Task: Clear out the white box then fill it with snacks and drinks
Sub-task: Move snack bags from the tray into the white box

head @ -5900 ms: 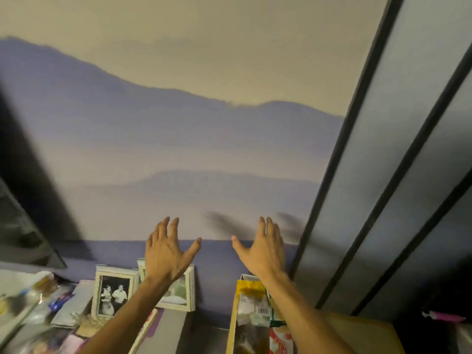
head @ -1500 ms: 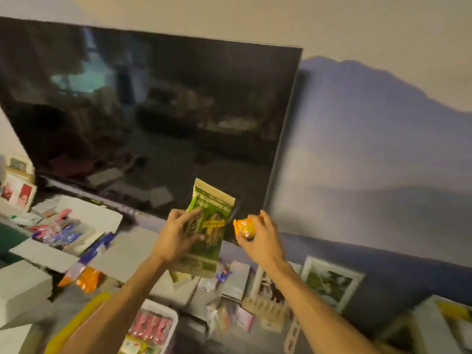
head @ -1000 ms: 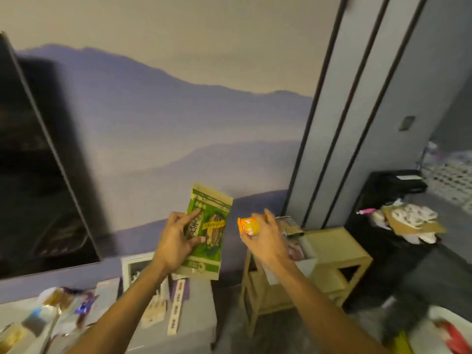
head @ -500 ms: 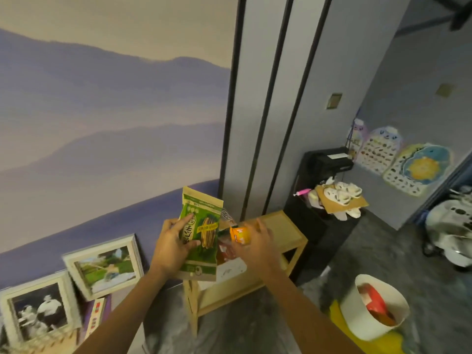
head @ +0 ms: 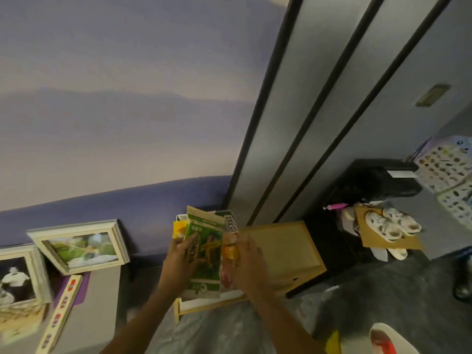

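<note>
Over the white box (head: pixel 204 302) on the little wooden table (head: pixel 281 246), our left hand (head: pixel 178 261) grips the green snack pouch (head: pixel 208 247) by its edge while our right hand (head: pixel 251 264) pinches a small orange packet (head: pixel 229 252), both probably light, crinkly, easy edge-holds.

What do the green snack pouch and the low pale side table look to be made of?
The green snack pouch: probably printed paper or a paper-film laminate, judging by its matte face and tan kraft-like top strip. The low pale side table: light wood or wood-look board, matte, with a framed top panel.
</note>
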Demonstrator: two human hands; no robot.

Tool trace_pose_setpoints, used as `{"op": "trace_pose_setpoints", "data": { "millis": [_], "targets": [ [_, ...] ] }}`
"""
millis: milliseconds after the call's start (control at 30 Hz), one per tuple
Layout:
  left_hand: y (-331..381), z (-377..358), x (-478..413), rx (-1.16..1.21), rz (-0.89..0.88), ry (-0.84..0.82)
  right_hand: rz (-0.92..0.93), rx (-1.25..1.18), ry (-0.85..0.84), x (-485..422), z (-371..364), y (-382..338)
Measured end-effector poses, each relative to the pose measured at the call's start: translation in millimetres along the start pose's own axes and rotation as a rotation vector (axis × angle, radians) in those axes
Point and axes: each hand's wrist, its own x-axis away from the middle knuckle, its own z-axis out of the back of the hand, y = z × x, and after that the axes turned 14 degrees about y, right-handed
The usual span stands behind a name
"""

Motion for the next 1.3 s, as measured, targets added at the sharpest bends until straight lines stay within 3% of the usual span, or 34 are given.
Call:
{"op": "trace_pose_setpoints", "data": {
  "millis": [167,467,633,733,900,1067,1300],
  "targets": [
    [-16.9,-37.4,11.5,0.055,0.134,0.009,-0.039,-0.061,-0.103,-16.0,-57.6,22.8],
    [-44.8,-72.7,36.4,-0.093,0.167,0.13,0.19,-0.014,-0.258,-8.2,-119.3,62.2],
    [-35.8,-80.7,36.6,-0.173,0.189,0.163,0.262,-0.003,-0.263,-9.3,-129.5,74.4],
    [-33.4,-66.7,37.1,-0.196,0.159,0.098,0.324,0.014,-0.29,-15.1,-116.2,72.3],
    [-5.6,-21.4,47.4,-0.293,0.058,0.163,0.456,-0.014,-0.224,-34.6,-70.8,49.8],
    [38.3,65.7,61.0,-0.461,0.088,0.408,0.584,-0.077,-0.098,-63.7,-4.2,-16.4],
    [84.0,238.2,116.3,-0.717,0.219,0.833,0.901,-0.16,-0.066,-44.3,80.2,-178.3]
  ]
}}
